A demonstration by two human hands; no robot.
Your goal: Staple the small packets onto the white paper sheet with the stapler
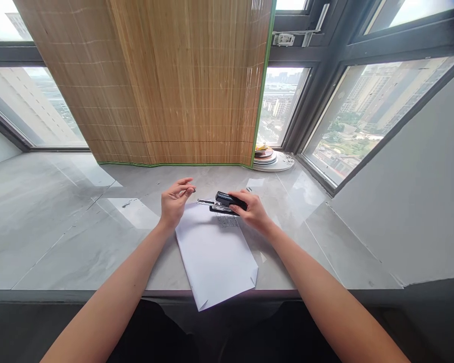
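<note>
My right hand [254, 210] grips a black stapler [230, 200] above the far end of some white paper. The stapler's metal magazine [205, 202] sticks out to the left, between its raised top and its base. Thumb and fingers of my left hand [175, 202] are pinched at the magazine's left, apart from it. A tiny dark piece [194, 190], which looks like a short strip of staples, shows at those fingertips. Beneath lies the white paper [215, 257], with folded near corners and its near edge past the sill's edge. The stapler casts a shadow over it.
A small metallic piece like staples [248, 189] lies beyond my right hand on the grey tiled sill [79, 242]. Stacked plates [267, 159] stand in the back right corner. A bamboo blind [181, 85] hangs to the sill before the windows. A white wall [416, 201] bounds the right.
</note>
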